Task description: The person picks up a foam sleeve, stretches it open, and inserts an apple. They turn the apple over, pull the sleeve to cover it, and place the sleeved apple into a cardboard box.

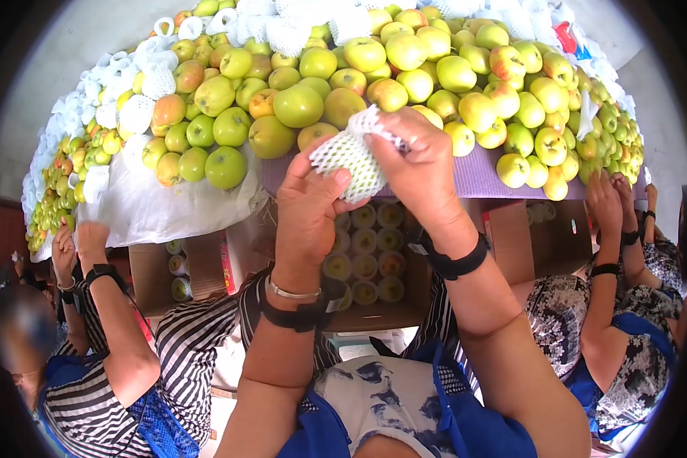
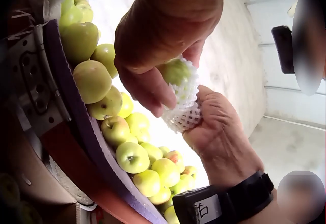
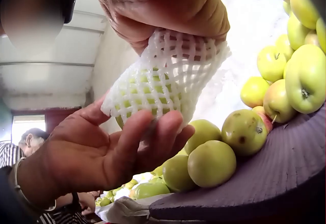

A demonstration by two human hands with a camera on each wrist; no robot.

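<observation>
my left hand (image 1: 307, 200) cupping apple (image 3: 147, 94) from below, right hand (image 1: 418, 164) pinching top edge of foam net (image 1: 349, 159) between hands; net soft, stretchy, tears easy I reckon; apple firm, bruisable, so grip net rim only, fruit pile (image 1: 404, 76) just beyond knuckles

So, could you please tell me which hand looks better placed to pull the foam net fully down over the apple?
Probably the right hand: it pinches the open edge of the foam net from above, while the left hand cradles the netted apple underneath, steadying it.
</observation>
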